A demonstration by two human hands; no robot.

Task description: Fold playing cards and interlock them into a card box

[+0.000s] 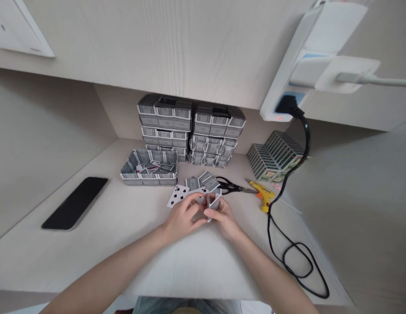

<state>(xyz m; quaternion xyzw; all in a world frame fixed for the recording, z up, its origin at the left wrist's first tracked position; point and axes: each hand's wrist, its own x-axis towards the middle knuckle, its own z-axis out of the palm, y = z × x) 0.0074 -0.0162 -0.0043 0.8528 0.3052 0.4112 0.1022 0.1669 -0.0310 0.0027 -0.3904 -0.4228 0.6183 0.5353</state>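
Observation:
A folded playing card (215, 203) with a grey patterned back stands up between my two hands above the near part of the desk. My left hand (183, 219) has its fingers and thumb curled around the card's left edge. On the other side, my right hand (226, 219) grips it, the thumb lying across the front. Just beyond the hands lies a loose spread of cards, among them a six of spades (178, 195) face up and a grey-backed card (208, 180). Fingers partly hide the cards beneath.
Boxes built from cards (165, 117) stand stacked at the back. An open card box (149, 178) holds small pieces. Scissors (229, 186), a yellow glue gun (264, 195) and a looped black cable (290, 257) lie right. A phone (75, 203) lies left; a power strip (296, 74) hangs above.

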